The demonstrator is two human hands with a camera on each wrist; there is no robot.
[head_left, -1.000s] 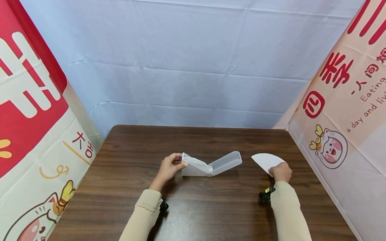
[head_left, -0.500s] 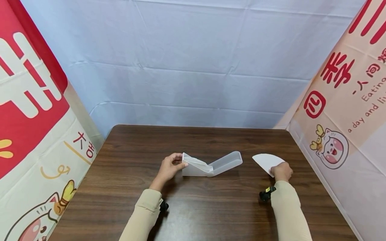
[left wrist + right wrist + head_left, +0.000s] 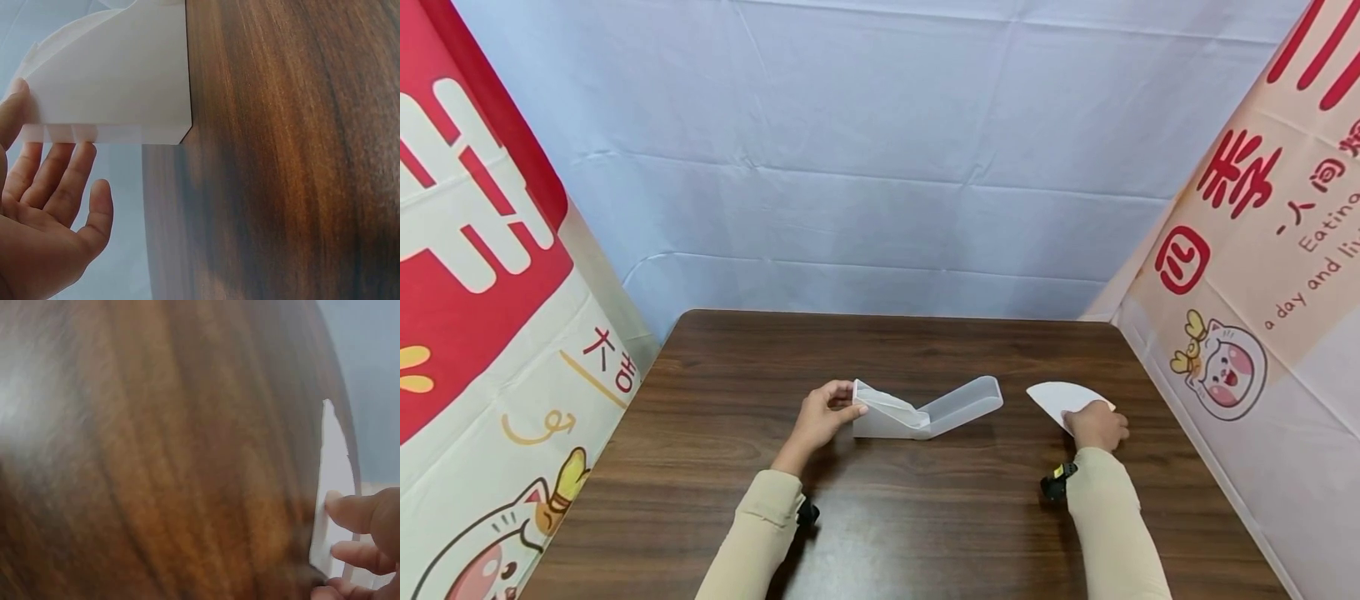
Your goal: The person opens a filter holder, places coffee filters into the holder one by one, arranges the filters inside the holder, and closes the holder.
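Note:
A translucent plastic box point(image 3: 887, 427) stands at mid-table in the head view, its hinged lid point(image 3: 962, 407) swung open to the right. White fan-shaped papers point(image 3: 891, 407), like coffee filters, lie inside. My left hand point(image 3: 820, 418) holds the box's left end, thumb on the near side. The left wrist view shows the thumb and fingers of this hand point(image 3: 50, 194) at the box end point(image 3: 119, 87). To the right, a white fan-shaped coffee filter point(image 3: 1063, 398) lies on the table. My right hand point(image 3: 1097, 425) pinches its near corner; in the right wrist view fingertips touch the paper point(image 3: 334, 462).
The dark wooden table point(image 3: 925, 517) reaches back to a pale cloth backdrop point(image 3: 880, 208). Printed cloth hangs at the left point(image 3: 482, 333) and right point(image 3: 1247, 317) sides.
My right hand has shifted slightly left and its fingers lie a little further over the filter paper. The left hand and the box have stayed put.

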